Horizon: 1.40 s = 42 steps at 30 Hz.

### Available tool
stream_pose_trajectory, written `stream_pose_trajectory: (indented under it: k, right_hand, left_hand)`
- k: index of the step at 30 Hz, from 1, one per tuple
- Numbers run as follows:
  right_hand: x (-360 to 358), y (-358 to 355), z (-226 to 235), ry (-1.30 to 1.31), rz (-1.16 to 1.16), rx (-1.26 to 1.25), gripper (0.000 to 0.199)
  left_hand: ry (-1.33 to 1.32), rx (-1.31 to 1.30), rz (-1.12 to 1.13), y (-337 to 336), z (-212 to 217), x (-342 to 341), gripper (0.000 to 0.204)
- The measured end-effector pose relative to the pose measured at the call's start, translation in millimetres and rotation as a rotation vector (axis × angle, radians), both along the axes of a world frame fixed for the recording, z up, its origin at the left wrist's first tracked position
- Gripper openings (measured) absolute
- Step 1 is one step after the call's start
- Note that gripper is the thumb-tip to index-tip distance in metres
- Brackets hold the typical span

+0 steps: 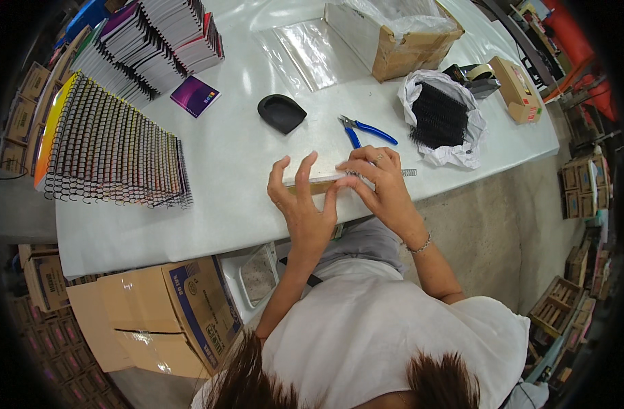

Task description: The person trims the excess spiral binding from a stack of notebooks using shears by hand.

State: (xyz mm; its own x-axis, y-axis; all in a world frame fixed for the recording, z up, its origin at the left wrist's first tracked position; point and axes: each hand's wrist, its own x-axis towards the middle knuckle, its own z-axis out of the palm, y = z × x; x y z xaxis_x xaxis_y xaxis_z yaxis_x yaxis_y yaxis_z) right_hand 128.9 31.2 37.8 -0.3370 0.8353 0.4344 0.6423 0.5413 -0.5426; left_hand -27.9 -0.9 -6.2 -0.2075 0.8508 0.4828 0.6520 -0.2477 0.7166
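At the near edge of the table, a thin notebook [313, 187] with a pale edge and a yellowish side is held between the thumb and fingers of my left hand [304, 218]. My right hand [385, 184] pinches a spiral binding coil [409, 172] at the notebook's right end. The coil's free end sticks out past my right fingers. Part of the notebook is hidden behind my hands. Just beyond my right hand lie cutting pliers [370, 129] with blue handles. Farther off sits a black, rounded, hollow piece [282, 113].
Coil-bound notebooks [111, 146] are stacked at left, with more piles behind and a small purple notebook [195, 96]. Black coils [440, 116] lie in a white bag at right, near a tape dispenser [477, 78]. Clear plastic sleeves [305, 54] and a cardboard box [414, 51] are beyond.
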Motion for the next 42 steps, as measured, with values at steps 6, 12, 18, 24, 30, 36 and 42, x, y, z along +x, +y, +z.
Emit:
stream_pose_trajectory:
  k: [6,12,18,24,30,36,42]
  right_hand:
    - [5.3,1.4,-1.8,-0.077,0.027,-0.044,0.019]
    - [7.3,52.2,24.4,-0.151,0.272,-0.278,0.026]
    - [-40.3,138.8,-28.6,-0.133,0.27,-0.069,0.067]
    - [-95.0,146.9,-57.7,-0.387,0.167,-0.188,0.104]
    - [-50.0,118.7,-13.3,-0.597,0.413,-0.447,0.074]
    - [-43.9,80.2,-47.7,-0.282,0.348,-0.308,0.049]
    - [-42.9,59.4,-39.2,-0.067,0.071,-0.175,0.062]
  left_hand:
    - [-0.178,0.041,0.027,3.4,-6.9,-6.8,0.064]
    - [-0.219,-0.124,-0.082,10.1,-7.5,-39.2,0.053]
    - [-0.12,-0.155,-0.18,14.8,1.0,-93.9,0.055]
    - [-0.18,-0.169,-0.243,10.2,-13.4,-130.1,0.059]
    - [-0.212,-0.184,-0.273,4.4,-19.0,-133.5,0.068]
    - [-0.234,-0.169,-0.297,12.0,-26.8,-120.2,0.097]
    - [-0.346,-0.233,-0.244,10.9,-29.8,-111.8,0.129]
